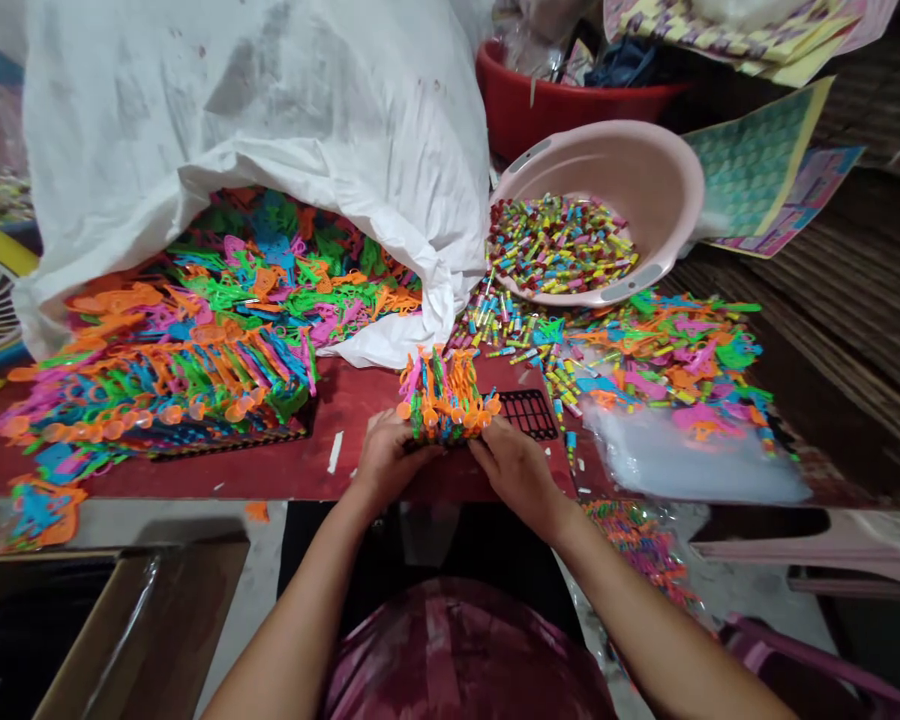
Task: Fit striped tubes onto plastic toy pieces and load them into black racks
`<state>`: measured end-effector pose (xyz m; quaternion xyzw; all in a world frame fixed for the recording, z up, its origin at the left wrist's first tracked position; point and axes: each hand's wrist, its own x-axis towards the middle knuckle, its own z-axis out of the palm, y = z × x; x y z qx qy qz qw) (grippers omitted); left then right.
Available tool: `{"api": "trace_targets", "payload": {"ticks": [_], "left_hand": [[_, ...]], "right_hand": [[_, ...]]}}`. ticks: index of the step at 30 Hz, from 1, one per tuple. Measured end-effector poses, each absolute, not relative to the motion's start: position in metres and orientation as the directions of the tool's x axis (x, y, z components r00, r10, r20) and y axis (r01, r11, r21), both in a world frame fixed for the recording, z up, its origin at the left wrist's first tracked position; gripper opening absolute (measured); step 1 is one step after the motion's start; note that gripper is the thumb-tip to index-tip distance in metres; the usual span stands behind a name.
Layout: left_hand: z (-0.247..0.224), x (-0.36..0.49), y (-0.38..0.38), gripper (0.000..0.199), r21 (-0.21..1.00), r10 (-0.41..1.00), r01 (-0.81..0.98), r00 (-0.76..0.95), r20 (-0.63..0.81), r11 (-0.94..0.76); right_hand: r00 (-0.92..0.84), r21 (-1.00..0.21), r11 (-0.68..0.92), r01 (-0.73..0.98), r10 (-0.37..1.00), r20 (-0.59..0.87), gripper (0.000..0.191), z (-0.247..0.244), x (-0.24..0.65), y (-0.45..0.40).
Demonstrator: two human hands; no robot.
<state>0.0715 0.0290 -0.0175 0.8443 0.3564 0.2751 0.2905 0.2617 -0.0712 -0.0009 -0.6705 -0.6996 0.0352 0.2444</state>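
Your left hand [394, 462] and right hand [517, 475] hold a stacked bundle of bright plastic pieces [442, 398] over the red worktop [367, 470], fingers [506, 442] clenched around it. Any loosened grip could let pieces slip and scatter onto the black plastic grid [531, 412] beside them.

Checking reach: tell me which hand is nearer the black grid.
Right hand, just below the black grid; left hand is farther, across the plastic bundle.

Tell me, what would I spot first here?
Bright orange, green, pink and blue plastic pieces spill from a white woven sack onto a red tabletop. A pale pink plastic basin holds colourful little tubes. In front, the left hand and right hand squeeze a spiky plastic bundle.
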Motion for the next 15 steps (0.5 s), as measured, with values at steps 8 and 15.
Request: {"api": "trace_targets", "payload": {"ticks": [8, 15], "left_hand": [[-0.021, 0.069, 0.031, 0.02, 0.688, 0.74, 0.417, 0.62, 0.263, -0.594], [-0.017, 0.07, 0.029, 0.021, 0.732, 0.739, 0.364, 0.614, 0.277, -0.576]], "right_hand": [[-0.003, -0.516, 0.128, 0.847, 0.972, 0.236, 0.007, 0.017, 0.263, -0.074], [0.036, -0.676, 0.118, 0.728, 0.977, 0.21, 0.014, 0.019, 0.27, -0.071]]}}
